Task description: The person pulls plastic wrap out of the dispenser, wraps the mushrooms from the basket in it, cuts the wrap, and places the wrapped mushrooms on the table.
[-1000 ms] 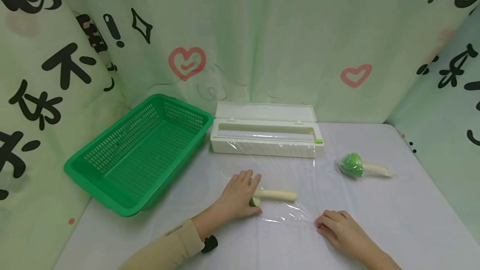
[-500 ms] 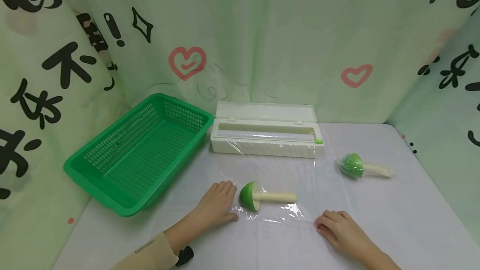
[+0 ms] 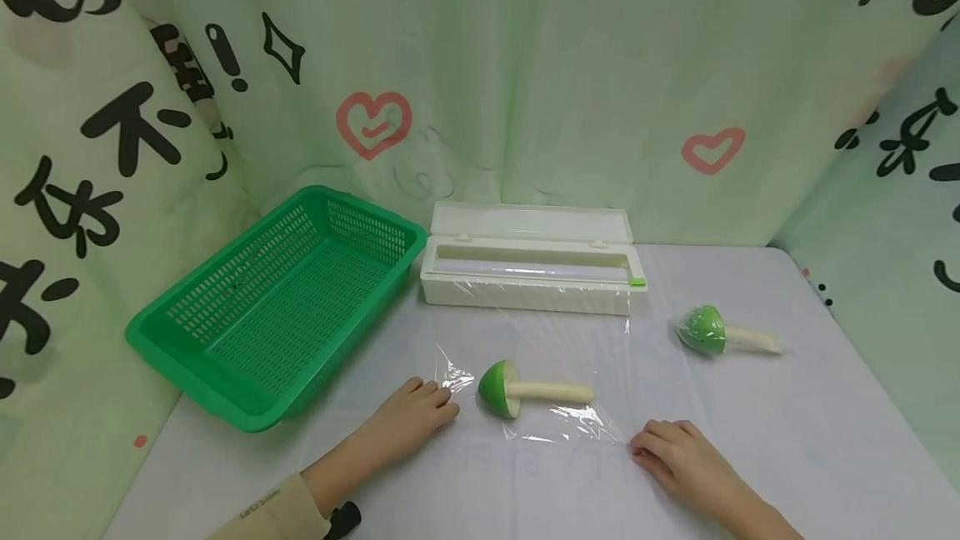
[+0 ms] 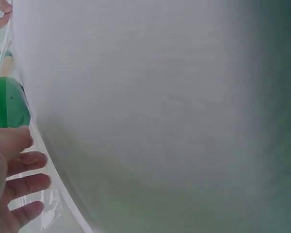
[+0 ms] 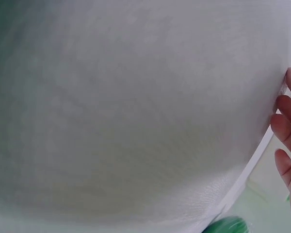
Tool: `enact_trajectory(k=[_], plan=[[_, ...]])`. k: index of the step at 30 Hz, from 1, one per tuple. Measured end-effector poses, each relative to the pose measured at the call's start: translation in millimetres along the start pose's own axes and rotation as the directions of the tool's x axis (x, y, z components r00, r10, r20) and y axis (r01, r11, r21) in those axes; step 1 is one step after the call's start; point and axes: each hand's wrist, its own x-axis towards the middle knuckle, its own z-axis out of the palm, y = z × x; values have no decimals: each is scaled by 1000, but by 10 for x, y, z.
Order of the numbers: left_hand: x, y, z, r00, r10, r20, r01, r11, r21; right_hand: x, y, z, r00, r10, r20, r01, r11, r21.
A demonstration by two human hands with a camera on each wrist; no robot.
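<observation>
A toy mushroom with a green cap and cream stem lies on its side on a sheet of clear cling film spread on the table. My left hand rests flat just left of the cap, fingers straight, fingertips by the film's raised left edge. My right hand lies on the table at the film's front right corner, fingers relaxed and holding nothing. A second mushroom, wrapped in film, lies at the right.
A white cling film dispenser box stands open behind the sheet, which still runs from it. A green mesh basket sits at the left, tilted against the curtain. Printed curtains close in the table on three sides.
My left hand has let go of the mushroom cap and drawn back to the left and nearer to me. The film's left edge now stands up a little. The right hand has stayed put.
</observation>
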Motion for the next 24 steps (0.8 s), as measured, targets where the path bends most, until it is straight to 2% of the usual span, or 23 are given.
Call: enact_trajectory(k=[3,6,10,15,19,24], plan=[[-8,-5,-20,999,18,-46,-19,1000,0,6,1,-12,1000,9,19,-8,1000,-11],[-18,-10,-57,998,21,-59,-22,1000,-18,17,-1,-38,998,27,49,-26,999,-20],[-27,-26,-97,999,11,-43,-13,998,-54,56,8,-81,996,48,75,-46,998,-34],[-18,-63,-116,999,11,-30,-13,996,-89,162,54,-166,996,51,70,-48,998,-41],[7,-106,-131,995,7,-101,-18,994,-112,283,101,-250,997,69,38,-67,997,-48],[54,-168,-129,979,-36,-201,7,990,-141,451,192,-295,997,75,2,-74,996,-42]])
